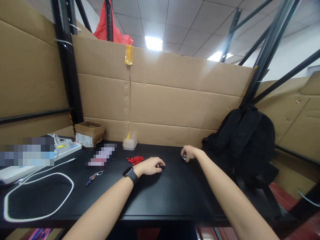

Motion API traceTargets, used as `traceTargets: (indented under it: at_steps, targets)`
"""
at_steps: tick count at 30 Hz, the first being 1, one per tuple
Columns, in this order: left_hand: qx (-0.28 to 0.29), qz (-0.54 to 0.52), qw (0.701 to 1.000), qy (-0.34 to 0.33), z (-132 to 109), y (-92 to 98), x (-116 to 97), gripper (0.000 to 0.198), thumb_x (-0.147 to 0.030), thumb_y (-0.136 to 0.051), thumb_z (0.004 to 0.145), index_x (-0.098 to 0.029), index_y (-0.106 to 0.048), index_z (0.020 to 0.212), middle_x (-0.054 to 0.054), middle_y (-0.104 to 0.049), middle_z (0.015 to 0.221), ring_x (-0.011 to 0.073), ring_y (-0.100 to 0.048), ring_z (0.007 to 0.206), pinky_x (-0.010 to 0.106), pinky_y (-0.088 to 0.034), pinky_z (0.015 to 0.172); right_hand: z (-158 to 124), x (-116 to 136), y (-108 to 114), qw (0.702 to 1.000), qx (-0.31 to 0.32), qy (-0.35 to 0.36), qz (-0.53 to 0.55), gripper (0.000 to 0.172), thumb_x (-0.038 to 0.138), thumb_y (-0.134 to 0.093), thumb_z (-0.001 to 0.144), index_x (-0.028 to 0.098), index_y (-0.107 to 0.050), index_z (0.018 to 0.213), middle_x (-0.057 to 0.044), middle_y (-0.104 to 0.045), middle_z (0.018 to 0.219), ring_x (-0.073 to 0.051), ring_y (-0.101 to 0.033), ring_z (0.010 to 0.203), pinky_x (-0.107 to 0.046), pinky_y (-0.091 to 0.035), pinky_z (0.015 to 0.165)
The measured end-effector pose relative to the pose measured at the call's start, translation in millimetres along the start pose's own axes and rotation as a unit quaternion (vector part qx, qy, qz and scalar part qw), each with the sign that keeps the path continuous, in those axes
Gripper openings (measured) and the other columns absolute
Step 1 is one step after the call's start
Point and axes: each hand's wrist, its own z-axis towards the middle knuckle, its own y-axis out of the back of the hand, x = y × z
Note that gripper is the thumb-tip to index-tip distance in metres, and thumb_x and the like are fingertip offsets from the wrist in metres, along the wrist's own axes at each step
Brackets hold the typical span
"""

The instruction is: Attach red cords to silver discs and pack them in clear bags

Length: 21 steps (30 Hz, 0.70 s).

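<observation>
My left hand, with a black watch on its wrist, rests knuckles-up on the black table, fingers curled over a small dark thing I cannot make out. A pile of small red pieces lies just left of it. Farther right, my right hand is closed in a loose fist around a small pale object that is too small to name.
A black backpack leans at the table's right end. A clear plastic box and an open cardboard box stand at the back. A white cable, keys and a white device lie on the left. Cardboard walls surround the table.
</observation>
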Motion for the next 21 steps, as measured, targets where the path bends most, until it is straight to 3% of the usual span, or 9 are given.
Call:
traceTargets:
  at_steps: [11,21]
  targets:
    - [0.009,0.014,1.0,-0.006,-2,0.6,0,0.037,-0.025,-0.064,0.08,-0.022,-0.072,0.116,0.008,-0.069,0.112,0.0202,-0.066,0.092,0.03,-0.05,0.086,5,-30,-8,0.999,-0.002,-0.035,0.019,0.051,0.016,-0.082,0.043,0.021,-0.078,0.093,-0.001,-0.076,0.088,-0.023,-0.071,0.087,-0.024,-0.047,0.072]
    - [0.029,0.035,0.999,-0.011,-3,3.1,-2,0.053,-0.005,-0.054,0.07,-0.025,-0.073,0.115,0.006,-0.065,0.111,0.0195,-0.063,0.093,0.029,-0.049,0.086,12,-37,-12,0.998,0.016,-0.044,0.034,0.06,0.014,-0.084,0.041,0.018,-0.075,0.1,-0.002,-0.077,0.092,-0.021,-0.072,0.088,-0.022,-0.048,0.07]
